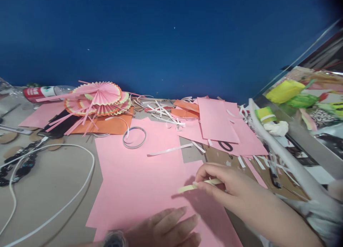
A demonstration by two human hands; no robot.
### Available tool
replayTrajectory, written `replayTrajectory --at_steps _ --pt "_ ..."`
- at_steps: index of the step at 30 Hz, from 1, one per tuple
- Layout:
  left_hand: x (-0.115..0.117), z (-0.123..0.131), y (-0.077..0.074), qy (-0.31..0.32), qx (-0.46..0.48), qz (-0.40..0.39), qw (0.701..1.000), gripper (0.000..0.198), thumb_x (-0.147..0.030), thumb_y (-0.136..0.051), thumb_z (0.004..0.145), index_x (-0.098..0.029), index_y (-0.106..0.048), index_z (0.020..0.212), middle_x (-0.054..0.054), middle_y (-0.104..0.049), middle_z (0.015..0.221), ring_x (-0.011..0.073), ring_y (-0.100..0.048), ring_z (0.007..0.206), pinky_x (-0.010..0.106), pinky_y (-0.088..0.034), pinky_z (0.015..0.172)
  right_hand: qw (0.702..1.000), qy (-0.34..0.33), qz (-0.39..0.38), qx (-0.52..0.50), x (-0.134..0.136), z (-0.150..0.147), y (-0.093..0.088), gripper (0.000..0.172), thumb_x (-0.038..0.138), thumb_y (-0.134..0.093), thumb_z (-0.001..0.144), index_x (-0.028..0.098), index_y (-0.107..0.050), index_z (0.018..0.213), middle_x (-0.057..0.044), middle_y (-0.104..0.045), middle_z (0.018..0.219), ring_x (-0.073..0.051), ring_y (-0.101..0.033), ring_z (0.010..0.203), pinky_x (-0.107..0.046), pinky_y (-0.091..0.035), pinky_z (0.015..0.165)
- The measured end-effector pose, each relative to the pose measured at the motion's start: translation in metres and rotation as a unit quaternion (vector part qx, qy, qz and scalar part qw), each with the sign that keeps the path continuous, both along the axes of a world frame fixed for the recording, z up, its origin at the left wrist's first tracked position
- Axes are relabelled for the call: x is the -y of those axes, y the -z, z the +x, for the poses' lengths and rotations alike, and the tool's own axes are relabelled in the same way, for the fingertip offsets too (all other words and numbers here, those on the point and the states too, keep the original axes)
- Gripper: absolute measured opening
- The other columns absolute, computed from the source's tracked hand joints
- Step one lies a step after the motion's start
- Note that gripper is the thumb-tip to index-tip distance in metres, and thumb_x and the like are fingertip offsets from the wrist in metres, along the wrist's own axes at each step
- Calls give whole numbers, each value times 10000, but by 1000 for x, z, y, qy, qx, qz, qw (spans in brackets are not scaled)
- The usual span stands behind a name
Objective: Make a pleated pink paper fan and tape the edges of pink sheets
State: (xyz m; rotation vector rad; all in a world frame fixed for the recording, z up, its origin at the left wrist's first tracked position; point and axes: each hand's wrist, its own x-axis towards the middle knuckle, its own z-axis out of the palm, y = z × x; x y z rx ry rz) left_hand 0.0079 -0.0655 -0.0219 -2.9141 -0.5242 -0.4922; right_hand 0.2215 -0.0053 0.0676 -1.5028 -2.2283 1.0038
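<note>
Between the thumb and fingers of my right hand (pixel 219 184) is a narrow pale-yellow paper strip (pixel 187 188), held just above the pink paper sheets (pixel 134 186). My left hand (pixel 174 227) is low in the view over the same sheets, its fingers stretched out and apart, with nothing seen in it. A dark watch (pixel 115 238) is on the left wrist. On the sheets ahead lie a grey tape ring (pixel 134 137) with a loose end lifted and a white paper strip (pixel 170 149).
Folded pink paper fans (pixel 98 95) stand at the back left, near a plastic bottle (pixel 40 93). A white cable (pixel 92 161) loops across the left. More pink paper (pixel 217 118), partly covering scissors (pixel 225 146), and paper scraps lie right. A bin (pixel 281 147) edges the right.
</note>
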Motion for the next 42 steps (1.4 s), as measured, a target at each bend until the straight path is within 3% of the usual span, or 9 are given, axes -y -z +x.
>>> replayTrajectory --at_steps 3,6,10,15,21,28,35,42 --pt "-11 -10 -2 -1 -36 -34 999 366 -237 -393 902 -184 -479 1253 52 -435 1382 230 -433 1206 357 -299 1026 998 13 -30 -54 -3 -4 18 80 239 -564 777 257 -611 715 9 -658 683 -172 -596 604 -261 -414 511" --pt "-20 -21 8 -18 -38 -47 998 414 -262 -392 897 -172 -422 1300 77 -393 1408 242 -419 1217 382 -269 1032 995 30 -59 -75 -9 -16 33 80 249 -559 776 244 -610 715 15 -642 648 -160 -575 579 -256 -394 502" --pt "-18 -22 18 -46 -44 -61 996 441 -306 -410 887 -177 -414 1309 46 -365 1428 268 -336 1274 403 -243 1047 995 43 -88 -30 -19 -39 36 134 296 -518 802 221 -587 714 18 -635 697 -148 -570 648 -262 -399 577" --pt "-13 -17 7 -57 -61 -153 985 623 -538 -412 830 -189 -369 1345 38 -317 1453 267 -340 1258 443 -196 1081 991 41 -125 -22 -27 -53 39 128 300 -518 791 212 -581 724 28 -643 743 -134 -572 671 -257 -395 592" --pt "-14 -14 8 -92 0 -83 992 329 -273 -410 905 -230 -520 1212 7 -431 1384 211 -401 1200 499 -31 1107 985 61 -157 -37 -29 -53 57 153 349 -499 814 220 -565 762 29 -633 757 -140 -571 707 -263 -405 620" --pt "-16 -15 10 -89 34 -74 993 284 -278 -450 896 -235 -581 1144 8 -532 1293 219 -452 1153 514 -48 1102 983 87 -160 6 -30 -57 58 162 363 -491 821 231 -544 743 42 -605 704 -134 -547 662 -262 -390 582" --pt "-16 -17 7 -141 57 -60 987 285 -349 -432 888 -247 -634 1061 -5 -590 1203 202 -483 1068 404 -229 1050 983 85 -160 21 -31 -58 60 187 374 -488 822 229 -530 711 38 -583 660 -132 -535 621 -258 -388 558" --pt "-13 -20 6 -170 33 -58 983 366 -465 -426 869 -273 -605 1124 -14 -555 1225 240 -436 1112 425 -193 1050 984 80 -156 29 -33 -60 61 164 353 -493 817 233 -537 714 41 -592 670 -130 -544 625 -246 -391 546"
